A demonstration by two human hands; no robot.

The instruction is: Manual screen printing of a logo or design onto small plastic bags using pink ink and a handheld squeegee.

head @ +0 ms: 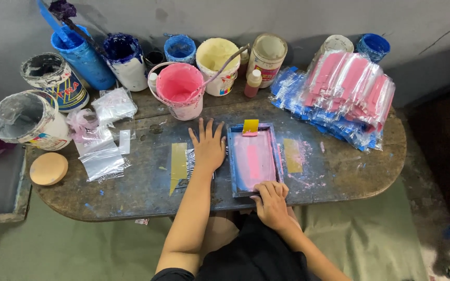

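Fingers [267, 190] grip blue frame [253, 158]; pink bucket [179, 89] stands beyond.

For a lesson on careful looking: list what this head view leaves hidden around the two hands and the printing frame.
- Whatever is under the left hand: covered by the flat palm.
- The blue frame's near edge: covered by the right hand.
- The white bucket's contents: too dim.
- The pink packets' contents: too small.
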